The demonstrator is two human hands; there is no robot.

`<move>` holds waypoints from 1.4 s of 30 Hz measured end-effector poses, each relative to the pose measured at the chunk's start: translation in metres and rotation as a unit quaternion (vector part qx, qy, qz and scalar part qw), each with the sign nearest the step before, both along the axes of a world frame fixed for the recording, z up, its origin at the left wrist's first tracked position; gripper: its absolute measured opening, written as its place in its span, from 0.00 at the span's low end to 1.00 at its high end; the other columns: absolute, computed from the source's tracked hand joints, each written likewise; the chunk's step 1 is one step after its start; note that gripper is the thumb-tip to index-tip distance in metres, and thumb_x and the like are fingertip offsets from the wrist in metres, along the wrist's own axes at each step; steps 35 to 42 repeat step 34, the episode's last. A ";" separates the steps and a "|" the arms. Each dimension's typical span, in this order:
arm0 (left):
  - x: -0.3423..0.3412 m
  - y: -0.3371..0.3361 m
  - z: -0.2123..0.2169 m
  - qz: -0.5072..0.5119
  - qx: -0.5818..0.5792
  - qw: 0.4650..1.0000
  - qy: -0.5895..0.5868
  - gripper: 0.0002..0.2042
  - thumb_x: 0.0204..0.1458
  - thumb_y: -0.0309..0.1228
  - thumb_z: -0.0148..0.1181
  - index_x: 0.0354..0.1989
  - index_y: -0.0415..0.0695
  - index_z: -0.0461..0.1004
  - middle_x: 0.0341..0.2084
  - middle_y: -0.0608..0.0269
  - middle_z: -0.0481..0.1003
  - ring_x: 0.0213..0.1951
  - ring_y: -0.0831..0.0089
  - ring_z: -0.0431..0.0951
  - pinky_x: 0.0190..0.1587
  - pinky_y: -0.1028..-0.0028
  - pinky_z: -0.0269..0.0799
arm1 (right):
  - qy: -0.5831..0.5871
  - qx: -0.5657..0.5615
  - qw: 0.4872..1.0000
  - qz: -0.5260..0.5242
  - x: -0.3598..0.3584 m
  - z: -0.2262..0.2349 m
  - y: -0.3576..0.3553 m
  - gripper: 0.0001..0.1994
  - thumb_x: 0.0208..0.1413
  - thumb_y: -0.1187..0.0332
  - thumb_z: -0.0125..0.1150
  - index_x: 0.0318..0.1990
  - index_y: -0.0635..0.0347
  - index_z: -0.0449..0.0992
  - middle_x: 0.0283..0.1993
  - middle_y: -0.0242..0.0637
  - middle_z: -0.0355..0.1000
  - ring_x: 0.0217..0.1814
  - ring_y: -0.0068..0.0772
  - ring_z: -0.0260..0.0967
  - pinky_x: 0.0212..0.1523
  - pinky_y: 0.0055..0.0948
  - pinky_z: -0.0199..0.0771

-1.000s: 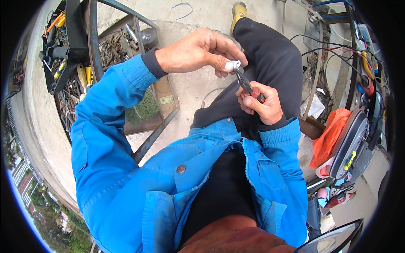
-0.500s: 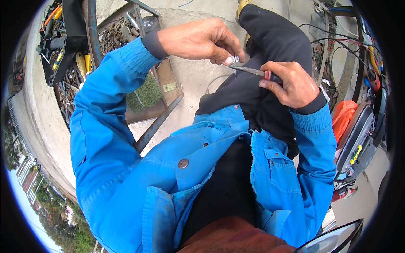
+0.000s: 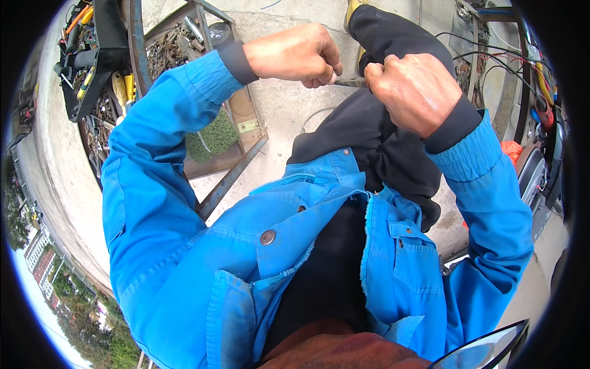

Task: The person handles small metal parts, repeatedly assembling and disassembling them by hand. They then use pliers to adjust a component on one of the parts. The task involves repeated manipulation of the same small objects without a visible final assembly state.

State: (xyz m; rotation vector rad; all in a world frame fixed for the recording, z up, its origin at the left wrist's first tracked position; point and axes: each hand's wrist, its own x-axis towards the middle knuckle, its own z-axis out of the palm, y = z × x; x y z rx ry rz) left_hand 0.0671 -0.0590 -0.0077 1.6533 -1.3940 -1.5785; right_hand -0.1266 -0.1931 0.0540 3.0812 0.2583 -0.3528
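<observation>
My left hand (image 3: 298, 56) is closed in a pinch above the dark trousers. What it holds is mostly hidden behind its curled fingers; a small shiny piece showed there earlier. Across from it, my right hand (image 3: 419, 89) is wrapped round a slim, pointed dark metal tool (image 3: 351, 82). Only the tool's narrow metal part shows, bridging the gap toward my left fingertips; its handle is covered by the fist. I cannot tell whether the tip touches the small piece.
Left of my knees stands a metal frame (image 3: 232, 161) with a green pad (image 3: 213, 136) in it. Beyond are a bin of metal scraps (image 3: 166, 54) and a black tool holder (image 3: 104, 55). Cables (image 3: 491, 50) and an orange bag (image 3: 511, 149) lie on the right.
My right hand has risen and turned knuckles-up, covering the tool's red handle. My left fingers have curled tighter, hiding the shiny piece.
</observation>
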 end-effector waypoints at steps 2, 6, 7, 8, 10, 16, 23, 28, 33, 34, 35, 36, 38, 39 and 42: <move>-0.001 0.000 -0.006 0.035 0.025 0.999 0.023 0.17 0.53 0.25 0.61 0.48 0.26 0.81 0.26 0.53 0.81 0.28 0.72 0.82 0.35 0.73 0.80 | -0.024 -0.070 0.997 0.026 0.004 -0.002 0.009 0.03 0.49 0.71 0.66 0.29 0.56 0.85 0.26 0.40 0.80 0.35 0.39 0.84 0.33 0.36 0.83; -0.002 -0.001 -0.020 0.063 0.056 0.996 0.031 0.17 0.54 0.25 0.62 0.48 0.26 0.81 0.27 0.53 0.82 0.29 0.71 0.83 0.37 0.73 0.82 | 0.025 -0.098 0.994 0.031 0.011 -0.013 0.023 0.04 0.51 0.70 0.66 0.31 0.56 0.85 0.31 0.38 0.81 0.39 0.35 0.83 0.33 0.37 0.82; 0.002 -0.002 -0.022 0.064 0.047 0.997 0.018 0.17 0.54 0.25 0.62 0.49 0.26 0.80 0.28 0.53 0.82 0.30 0.71 0.84 0.38 0.73 0.82 | 0.024 -0.141 0.990 0.007 0.010 -0.014 0.023 0.04 0.51 0.70 0.66 0.32 0.57 0.85 0.32 0.38 0.81 0.39 0.36 0.82 0.32 0.37 0.81; 0.005 -0.004 -0.024 0.067 0.038 0.997 0.004 0.17 0.55 0.25 0.62 0.50 0.26 0.80 0.28 0.53 0.82 0.31 0.70 0.84 0.39 0.73 0.83 | 0.007 -0.191 0.981 -0.013 0.010 -0.017 0.023 0.05 0.52 0.69 0.67 0.33 0.57 0.85 0.33 0.38 0.80 0.38 0.36 0.81 0.32 0.38 0.79; 0.012 -0.007 -0.027 0.075 -0.017 0.997 0.013 0.17 0.57 0.26 0.62 0.52 0.27 0.79 0.30 0.52 0.83 0.33 0.70 0.85 0.40 0.72 0.83 | -0.030 -0.233 0.971 -0.051 0.012 -0.022 0.017 0.09 0.53 0.69 0.67 0.40 0.62 0.83 0.32 0.37 0.78 0.38 0.37 0.75 0.33 0.37 0.73; 0.021 -0.010 -0.029 0.120 -0.073 0.990 0.031 0.18 0.61 0.31 0.64 0.57 0.35 0.79 0.38 0.53 0.84 0.38 0.69 0.85 0.46 0.70 0.83 | -0.107 -0.112 0.968 -0.199 -0.035 -0.018 -0.005 0.12 0.56 0.67 0.64 0.46 0.58 0.79 0.37 0.35 0.79 0.49 0.39 0.72 0.48 0.41 0.66; 0.021 -0.013 -0.019 0.190 -0.084 0.963 0.171 0.20 0.61 0.36 0.68 0.59 0.40 0.79 0.43 0.56 0.84 0.45 0.68 0.85 0.52 0.68 0.82 | 0.037 0.695 0.561 -0.449 -0.086 -0.049 0.005 0.17 0.67 0.58 0.65 0.51 0.65 0.80 0.44 0.40 0.82 0.45 0.24 0.76 0.48 0.25 0.71; 0.016 -0.012 -0.011 0.190 -0.056 0.945 0.261 0.19 0.61 0.33 0.68 0.59 0.41 0.79 0.45 0.58 0.84 0.46 0.69 0.85 0.52 0.68 0.83 | 0.041 0.838 0.385 -0.385 -0.078 -0.080 0.043 0.24 0.68 0.56 0.65 0.58 0.70 0.75 0.49 0.46 0.81 0.52 0.33 0.78 0.54 0.32 0.77; 0.014 -0.010 -0.009 0.165 -0.058 0.944 0.279 0.19 0.62 0.32 0.67 0.60 0.42 0.78 0.47 0.59 0.83 0.48 0.68 0.84 0.52 0.69 0.83 | 0.080 0.877 0.312 -0.356 -0.068 -0.078 0.044 0.27 0.67 0.56 0.65 0.62 0.73 0.72 0.50 0.48 0.79 0.55 0.42 0.79 0.62 0.43 0.78; 0.014 -0.010 -0.009 0.159 -0.062 0.946 0.275 0.19 0.62 0.32 0.67 0.61 0.42 0.78 0.47 0.58 0.83 0.49 0.68 0.84 0.53 0.69 0.83 | 0.087 0.879 0.302 -0.359 -0.067 -0.076 0.045 0.27 0.67 0.57 0.65 0.62 0.72 0.72 0.51 0.48 0.79 0.55 0.41 0.79 0.62 0.43 0.78; 0.014 -0.010 -0.009 0.159 -0.062 0.946 0.275 0.19 0.62 0.32 0.67 0.61 0.42 0.78 0.47 0.58 0.83 0.49 0.68 0.84 0.53 0.69 0.83 | 0.087 0.879 0.302 -0.359 -0.067 -0.076 0.045 0.27 0.67 0.57 0.65 0.62 0.72 0.72 0.51 0.48 0.79 0.55 0.41 0.79 0.62 0.43 0.78; 0.014 -0.010 -0.009 0.159 -0.062 0.946 0.275 0.19 0.62 0.32 0.67 0.61 0.42 0.78 0.47 0.58 0.83 0.49 0.68 0.84 0.53 0.69 0.83 | 0.087 0.879 0.302 -0.359 -0.067 -0.076 0.045 0.27 0.67 0.57 0.65 0.62 0.72 0.72 0.51 0.48 0.79 0.55 0.41 0.79 0.62 0.43 0.78; 0.014 -0.010 -0.009 0.159 -0.062 0.946 0.275 0.19 0.62 0.32 0.67 0.61 0.42 0.78 0.47 0.58 0.83 0.49 0.68 0.84 0.53 0.69 0.83 | 0.087 0.879 0.302 -0.359 -0.067 -0.076 0.045 0.27 0.67 0.57 0.65 0.62 0.72 0.72 0.51 0.48 0.79 0.55 0.41 0.79 0.62 0.43 0.78; 0.014 -0.010 -0.009 0.159 -0.062 0.946 0.275 0.19 0.62 0.32 0.67 0.61 0.42 0.78 0.47 0.58 0.83 0.49 0.68 0.84 0.53 0.69 0.83 | 0.087 0.879 0.302 -0.359 -0.067 -0.076 0.045 0.27 0.67 0.57 0.65 0.62 0.72 0.72 0.51 0.48 0.79 0.55 0.41 0.79 0.62 0.43 0.78; 0.014 -0.010 -0.009 0.159 -0.062 0.946 0.275 0.19 0.62 0.32 0.67 0.61 0.42 0.78 0.47 0.58 0.83 0.49 0.68 0.84 0.53 0.69 0.83 | 0.087 0.879 0.302 -0.359 -0.067 -0.076 0.045 0.27 0.67 0.57 0.65 0.62 0.72 0.72 0.51 0.48 0.79 0.55 0.41 0.79 0.62 0.43 0.78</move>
